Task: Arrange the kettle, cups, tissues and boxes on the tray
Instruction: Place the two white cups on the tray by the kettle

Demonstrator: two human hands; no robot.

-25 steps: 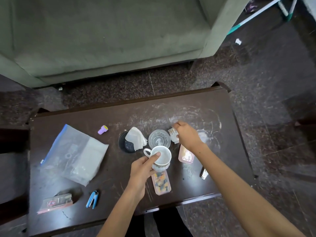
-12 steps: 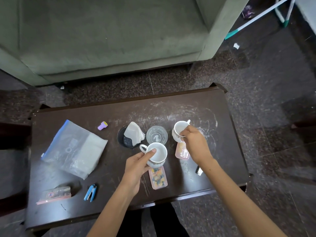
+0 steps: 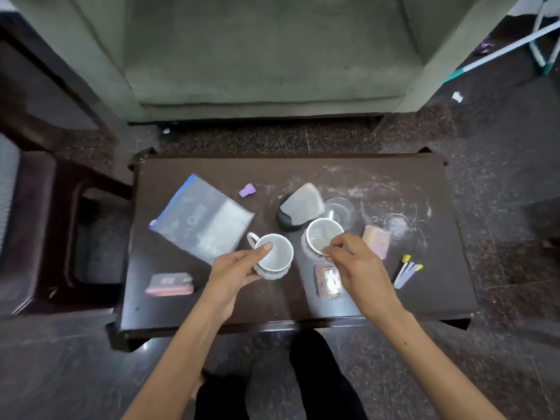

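Note:
Two white cups with patterned rims are held above the dark table (image 3: 303, 307). My left hand (image 3: 233, 268) grips the left cup (image 3: 277, 256) by its rim, thumb inside, handle pointing left. My right hand (image 3: 354, 262) pinches the near rim of the right cup (image 3: 322, 237). Behind them a folded white tissue (image 3: 301, 203) lies over a small black dish (image 3: 283, 221), next to a clear glass saucer (image 3: 342, 209). Two small clear boxes rest on the table: one (image 3: 328, 281) under my right wrist, another pinkish one (image 3: 377, 241) to its right. No kettle or tray is visible.
A clear zip bag (image 3: 203, 216) lies at the table's left, with a purple cap (image 3: 247, 190) behind it and a flat pink packet (image 3: 169, 283) near the front left. Sticks with yellow tips (image 3: 407, 269) sit at the right. A green sofa (image 3: 266, 50) faces the table.
The view has shifted, so the table sits further right in the frame. My right hand has brought its cup nearer to me, close beside the left cup. The left cup has moved slightly left.

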